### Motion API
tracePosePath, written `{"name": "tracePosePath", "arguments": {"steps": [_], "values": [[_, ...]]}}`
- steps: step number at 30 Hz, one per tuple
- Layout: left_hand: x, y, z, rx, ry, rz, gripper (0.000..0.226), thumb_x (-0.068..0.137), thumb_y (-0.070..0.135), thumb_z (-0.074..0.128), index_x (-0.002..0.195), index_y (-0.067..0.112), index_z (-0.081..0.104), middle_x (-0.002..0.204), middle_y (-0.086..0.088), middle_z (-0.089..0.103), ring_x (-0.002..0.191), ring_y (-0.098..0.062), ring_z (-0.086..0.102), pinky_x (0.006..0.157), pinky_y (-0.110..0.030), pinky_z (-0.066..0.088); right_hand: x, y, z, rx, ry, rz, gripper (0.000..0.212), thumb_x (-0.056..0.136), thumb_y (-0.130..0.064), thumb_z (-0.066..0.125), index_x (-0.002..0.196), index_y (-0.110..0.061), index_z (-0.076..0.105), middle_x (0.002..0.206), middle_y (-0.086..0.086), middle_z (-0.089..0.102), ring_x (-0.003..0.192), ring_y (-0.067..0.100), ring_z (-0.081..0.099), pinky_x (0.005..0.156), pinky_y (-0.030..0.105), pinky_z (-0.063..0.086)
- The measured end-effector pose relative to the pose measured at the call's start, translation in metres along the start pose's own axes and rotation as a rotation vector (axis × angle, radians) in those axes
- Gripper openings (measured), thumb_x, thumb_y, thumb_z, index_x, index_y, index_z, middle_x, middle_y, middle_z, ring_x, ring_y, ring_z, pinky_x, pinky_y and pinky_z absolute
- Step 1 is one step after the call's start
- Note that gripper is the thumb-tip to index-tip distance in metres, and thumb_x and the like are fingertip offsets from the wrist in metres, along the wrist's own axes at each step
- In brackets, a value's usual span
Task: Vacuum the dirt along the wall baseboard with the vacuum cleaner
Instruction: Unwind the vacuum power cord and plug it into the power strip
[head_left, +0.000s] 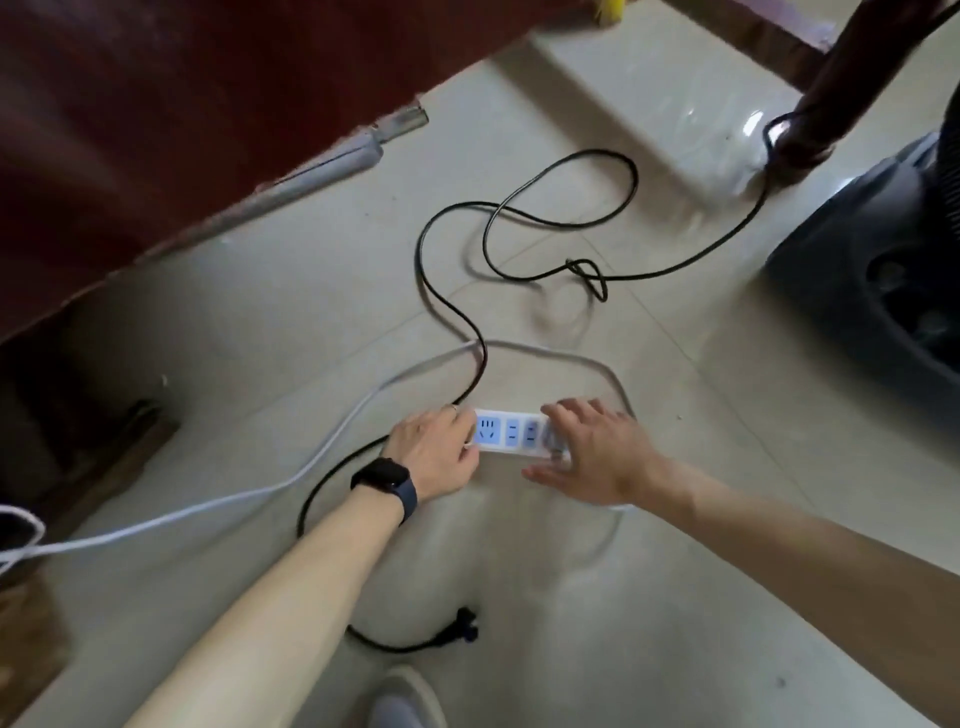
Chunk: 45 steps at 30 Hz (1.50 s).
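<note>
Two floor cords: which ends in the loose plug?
The black cord: its plug lies free by the shoe; the white cord loops toward the power strip.

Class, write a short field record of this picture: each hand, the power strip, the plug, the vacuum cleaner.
left hand: grips left end of white plastic power strip with blue sockets
right hand: fingers spread, over the strip's right end
black plug: loose on pale tiled floor, in no socket
black cord: looped across the floor
dark blue vacuum cleaner: at right edge, on the floor
</note>
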<state>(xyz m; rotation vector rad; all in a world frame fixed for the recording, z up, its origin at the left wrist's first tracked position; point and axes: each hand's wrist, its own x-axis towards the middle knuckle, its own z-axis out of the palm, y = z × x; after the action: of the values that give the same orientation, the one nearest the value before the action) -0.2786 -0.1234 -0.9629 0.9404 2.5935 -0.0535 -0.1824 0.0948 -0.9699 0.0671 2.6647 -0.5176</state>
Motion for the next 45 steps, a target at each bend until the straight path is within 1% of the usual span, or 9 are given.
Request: {"name": "tracePosePath", "arguments": {"steps": [7,10,14,20,24,29,32,36,45], "values": [[-0.092,0.022,0.045,0.020,-0.442,0.017,0.057,0.070,0.083,0.052,0.084,0.028,0.050,0.084,0.006,0.057,0.074,-0.022,0.053,0.061,-0.031,0.032,-0.003,-0.015,0.030,-0.223,0.067,0.035,0.071,0.085,-0.055,0.061,0.144,-0.024,0.038,0.141,0.001,0.053,0.127,0.028,0.053,0.095,0.049,0.041],[-0.123,0.027,0.058,0.075,-0.525,0.059,0.061,0.065,0.080,0.063,0.086,0.026,0.048,0.091,0.002,0.063,0.082,-0.027,0.061,0.060,-0.032,0.032,-0.009,-0.020,0.037,-0.093,0.101,0.079,0.068,0.084,-0.043,0.066,0.143,-0.018,0.041,0.140,0.005,0.052,0.129,0.032,0.048,0.097,0.053,0.043],[-0.130,0.033,0.073,0.007,-0.447,-0.073,0.027,0.088,0.047,0.055,0.103,0.025,0.059,0.110,-0.003,0.068,0.103,-0.029,0.065,0.074,-0.031,0.045,-0.017,-0.024,0.042,0.015,0.136,0.080,0.063,0.087,-0.032,0.064,0.143,-0.012,0.044,0.143,0.009,0.051,0.130,0.038,0.045,0.102,0.055,0.044],[-0.096,0.023,0.047,-0.480,-0.173,-0.426,0.031,0.088,0.049,0.063,0.108,0.026,0.060,0.105,-0.002,0.070,0.094,-0.026,0.067,0.077,-0.031,0.050,-0.025,-0.014,0.046,-0.021,0.114,0.119,0.073,0.088,-0.050,0.061,0.146,-0.011,0.040,0.152,0.014,0.041,0.143,0.037,0.033,0.115,0.052,0.026],[-0.058,0.015,0.010,-0.421,-0.055,-0.318,0.035,0.093,0.053,0.058,0.102,0.021,0.069,0.081,0.000,0.061,0.081,-0.027,0.062,0.065,-0.034,0.042,-0.032,-0.007,0.050,-0.100,0.183,0.249,0.072,0.086,-0.068,0.051,0.138,-0.020,0.043,0.145,0.010,0.045,0.136,0.034,0.041,0.111,0.054,0.031],[-0.032,0.002,-0.004,-0.128,-0.031,-0.261,0.037,0.103,0.046,0.038,0.114,0.021,0.064,0.106,-0.010,0.061,0.103,-0.033,0.058,0.069,-0.032,0.034,-0.022,-0.006,0.052,-0.047,0.190,0.229,0.073,0.093,-0.063,0.048,0.150,-0.019,0.035,0.145,0.011,0.048,0.124,0.039,0.048,0.098,0.044,0.044],[-0.034,-0.007,0.000,-0.188,-0.054,-0.281,0.034,0.104,0.042,0.038,0.116,0.017,0.059,0.112,-0.014,0.066,0.103,-0.035,0.058,0.070,-0.034,0.036,-0.015,-0.005,0.050,-0.018,0.198,0.224,0.074,0.093,-0.062,0.052,0.151,-0.018,0.035,0.147,0.012,0.048,0.123,0.041,0.048,0.097,0.044,0.045],[-0.033,-0.012,-0.004,-0.343,-0.034,-0.374,0.024,0.099,0.049,0.043,0.101,0.026,0.051,0.087,0.001,0.072,0.090,-0.028,0.063,0.075,-0.037,0.051,-0.009,-0.005,0.050,-0.006,0.206,0.236,0.074,0.091,-0.060,0.056,0.150,-0.019,0.039,0.154,0.011,0.045,0.123,0.041,0.049,0.096,0.044,0.045],[-0.014,-0.004,-0.009,-0.579,-0.018,-0.405,0.022,0.097,0.042,0.055,0.084,0.025,0.062,0.071,0.011,0.071,0.081,-0.012,0.063,0.066,-0.026,0.043,-0.010,-0.005,0.053,0.010,0.227,0.237,0.075,0.089,-0.058,0.059,0.150,-0.017,0.042,0.152,0.013,0.046,0.120,0.042,0.050,0.094,0.046,0.046]]}}
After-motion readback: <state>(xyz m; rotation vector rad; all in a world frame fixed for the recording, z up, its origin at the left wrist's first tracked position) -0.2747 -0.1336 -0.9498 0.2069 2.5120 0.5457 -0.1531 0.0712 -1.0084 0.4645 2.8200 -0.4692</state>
